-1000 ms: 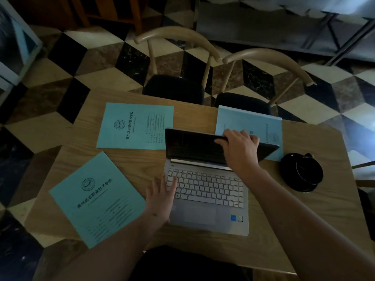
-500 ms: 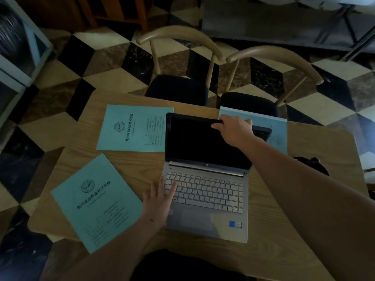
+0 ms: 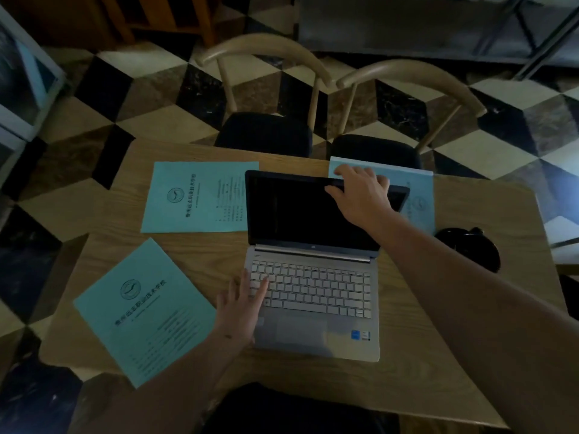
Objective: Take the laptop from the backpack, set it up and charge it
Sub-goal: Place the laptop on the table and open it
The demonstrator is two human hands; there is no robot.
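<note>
The laptop (image 3: 310, 267) sits open mid-table (image 3: 454, 355); our right hand (image 3: 360, 195) grips its lid edge, our left hand (image 3: 241, 305) presses flat on the base; pushing further could shove the booklet (image 3: 416, 195) off the far edge; free room lies right, near the black cup (image 3: 470, 249).

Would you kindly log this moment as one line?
step: opening lid | right hand: grips laptop lid top edge | left hand: flat on keyboard corner | screen: dark | charger: none seen
</note>
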